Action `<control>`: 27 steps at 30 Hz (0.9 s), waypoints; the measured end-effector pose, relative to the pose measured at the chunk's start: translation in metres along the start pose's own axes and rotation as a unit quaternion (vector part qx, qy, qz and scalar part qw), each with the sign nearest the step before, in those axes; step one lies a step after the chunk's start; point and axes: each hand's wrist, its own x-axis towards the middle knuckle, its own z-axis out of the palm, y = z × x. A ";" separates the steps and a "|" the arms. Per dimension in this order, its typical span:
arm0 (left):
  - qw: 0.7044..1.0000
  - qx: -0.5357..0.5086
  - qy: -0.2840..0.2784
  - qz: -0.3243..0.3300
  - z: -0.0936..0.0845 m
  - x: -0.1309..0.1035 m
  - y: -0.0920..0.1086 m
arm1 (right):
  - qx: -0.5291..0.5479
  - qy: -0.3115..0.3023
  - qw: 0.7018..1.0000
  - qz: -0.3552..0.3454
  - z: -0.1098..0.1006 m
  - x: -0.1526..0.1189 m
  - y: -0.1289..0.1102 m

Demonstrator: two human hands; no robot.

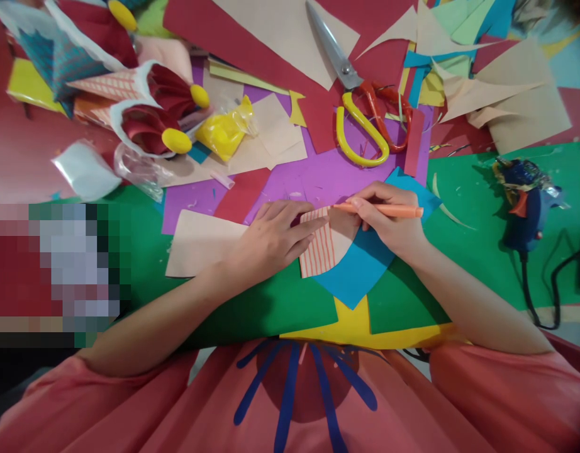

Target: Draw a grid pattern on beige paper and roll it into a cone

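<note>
With the grip of our right hand (pixel 389 214) closed on the orange marker (pixel 403 211), its tip meets the striped paper (pixel 316 253) at the worktop's (pixel 16 154) near middle. We should space strokes evenly, our left hand (pixel 273 238) pressing lightly, extended and palm-down, both forearms (pixel 172 314) slanting inward.

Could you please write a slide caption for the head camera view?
Left hand on striped paper, right hand holding an orange marker at the paper's upper edge.

I get soft, rather dim light, blurred shadows on the flat green paper sheet (pixel 474 251) at right, coarse pixelation at left, smeared far corners.
</note>
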 end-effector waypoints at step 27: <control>1.000 0.007 0.011 0.003 0.001 0.000 -0.001 | 0.059 -0.014 0.997 0.054 -0.002 0.002 -0.004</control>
